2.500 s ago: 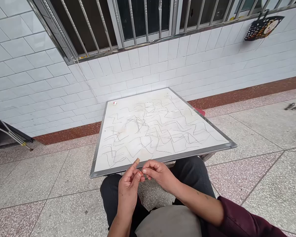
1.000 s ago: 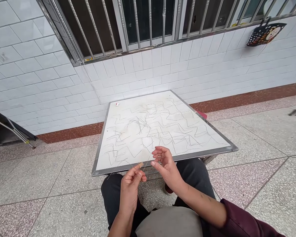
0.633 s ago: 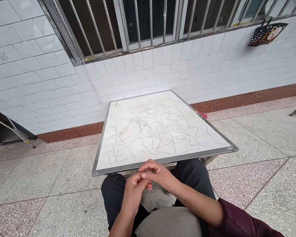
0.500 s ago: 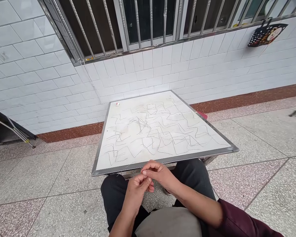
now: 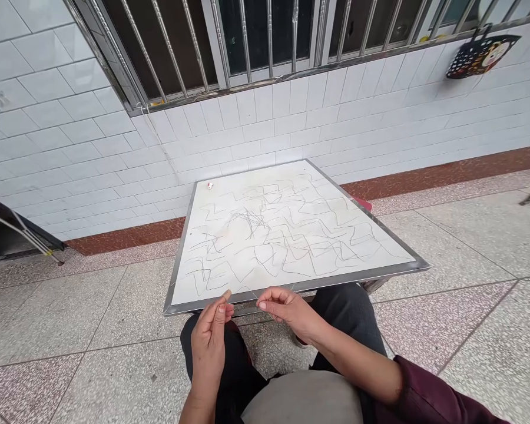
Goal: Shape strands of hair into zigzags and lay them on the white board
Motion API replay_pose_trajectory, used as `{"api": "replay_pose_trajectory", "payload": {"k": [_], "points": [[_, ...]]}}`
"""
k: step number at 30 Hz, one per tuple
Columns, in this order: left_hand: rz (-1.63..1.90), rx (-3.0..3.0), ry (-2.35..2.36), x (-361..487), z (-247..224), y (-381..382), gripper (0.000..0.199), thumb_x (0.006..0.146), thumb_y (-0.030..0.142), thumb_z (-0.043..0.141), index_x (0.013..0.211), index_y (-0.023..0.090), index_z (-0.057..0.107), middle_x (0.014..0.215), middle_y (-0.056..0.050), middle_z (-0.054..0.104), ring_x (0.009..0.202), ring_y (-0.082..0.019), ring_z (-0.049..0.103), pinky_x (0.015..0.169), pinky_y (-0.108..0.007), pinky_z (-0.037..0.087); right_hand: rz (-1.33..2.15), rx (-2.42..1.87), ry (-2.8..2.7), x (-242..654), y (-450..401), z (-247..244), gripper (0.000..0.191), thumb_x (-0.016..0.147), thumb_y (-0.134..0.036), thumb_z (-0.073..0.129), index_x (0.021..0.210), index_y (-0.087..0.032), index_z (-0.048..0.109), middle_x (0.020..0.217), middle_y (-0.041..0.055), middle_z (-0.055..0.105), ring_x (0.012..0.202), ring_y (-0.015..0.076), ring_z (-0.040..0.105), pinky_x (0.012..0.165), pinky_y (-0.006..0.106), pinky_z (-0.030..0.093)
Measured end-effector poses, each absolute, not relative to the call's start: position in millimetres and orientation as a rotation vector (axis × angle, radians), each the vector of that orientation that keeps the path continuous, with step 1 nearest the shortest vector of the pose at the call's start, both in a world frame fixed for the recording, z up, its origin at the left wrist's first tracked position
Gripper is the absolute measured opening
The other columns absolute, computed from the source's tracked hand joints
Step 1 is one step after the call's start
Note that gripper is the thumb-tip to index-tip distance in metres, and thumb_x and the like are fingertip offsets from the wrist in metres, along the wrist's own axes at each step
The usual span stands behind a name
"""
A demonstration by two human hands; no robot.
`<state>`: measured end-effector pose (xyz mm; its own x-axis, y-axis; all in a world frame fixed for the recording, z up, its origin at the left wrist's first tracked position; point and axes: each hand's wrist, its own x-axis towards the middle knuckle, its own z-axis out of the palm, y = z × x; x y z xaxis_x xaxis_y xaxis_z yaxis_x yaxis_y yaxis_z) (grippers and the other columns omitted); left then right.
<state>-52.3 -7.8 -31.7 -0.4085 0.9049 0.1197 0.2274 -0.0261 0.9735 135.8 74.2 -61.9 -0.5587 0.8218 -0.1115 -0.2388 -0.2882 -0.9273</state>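
Observation:
My right hand (image 5: pixel 288 309) is closed in a pinch just in front of the table's near edge. A thin, bent strand (image 5: pixel 253 294), wire or thread, sticks out from its fingertips. To its left, my left hand (image 5: pixel 209 338) has thumb and fingers pressed together over the same edge; whatever they might hold is too fine to make out. Many dark, kinked strands (image 5: pixel 250 222) lie scattered over the white table (image 5: pixel 417 265), which has a grey metal rim. A tangle of them crosses near the middle.
A small red and white object (image 5: pixel 210 185) sits at the table's far left corner. Behind stands a white tiled wall (image 5: pixel 247 126) with barred windows. A dotted bag (image 5: pixel 481 56) hangs at upper right. Crutch-like poles (image 5: pixel 26 229) lean at the left.
My hands were together, fingertips touching. Now the left one has moved away to the left and up toward the table edge, while the right stays almost in place with the strand.

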Motion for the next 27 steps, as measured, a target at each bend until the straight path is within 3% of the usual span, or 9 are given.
{"api": "replay_pose_trajectory", "payload": {"k": [10,15,20,27], "points": [[1.476,1.292,1.666,-51.9,-45.4,-2.6,0.030,0.089,0.042,0.061,0.110,0.026,0.074,0.112,-0.005,0.073,0.096,-0.021,0.070,0.083,-0.033,0.057,1.943,-0.813,-1.235,139.0,74.1,-59.5,0.027,0.076,-0.044,0.076,0.095,-0.025,0.075,0.074,-0.0024,0.054,0.058,0.0086,0.034,0.054,0.023,0.025],[1.458,1.243,1.680,-49.4,-44.8,-4.2,0.039,0.087,0.045,0.062,0.120,0.025,0.069,0.102,-0.006,0.076,0.090,-0.020,0.072,0.085,-0.033,0.057,1.943,-0.808,-1.210,137.5,73.8,-59.8,0.026,0.077,-0.044,0.075,0.095,-0.025,0.075,0.076,-0.0022,0.055,0.059,0.0086,0.034,0.054,0.023,0.025],[1.416,1.185,1.708,-48.0,-38.6,-2.7,0.051,0.087,0.050,0.060,0.130,0.022,0.062,0.096,-0.006,0.077,0.073,-0.017,0.072,0.074,-0.031,0.059,1.963,-0.807,-1.174,137.8,72.3,-57.5,0.027,0.076,-0.044,0.076,0.094,-0.024,0.074,0.076,-0.0024,0.053,0.060,0.0087,0.035,0.054,0.023,0.025],[1.457,1.091,1.728,-49.4,-41.4,-1.3,0.055,0.083,0.049,0.064,0.129,0.020,0.062,0.097,-0.008,0.077,0.075,-0.019,0.072,0.073,-0.031,0.059,1.974,-0.855,-1.324,137.2,72.6,-65.9,0.030,0.074,-0.048,0.076,0.088,-0.022,0.071,0.069,-0.0041,0.051,0.056,0.0083,0.032,0.054,0.024,0.024]]}}
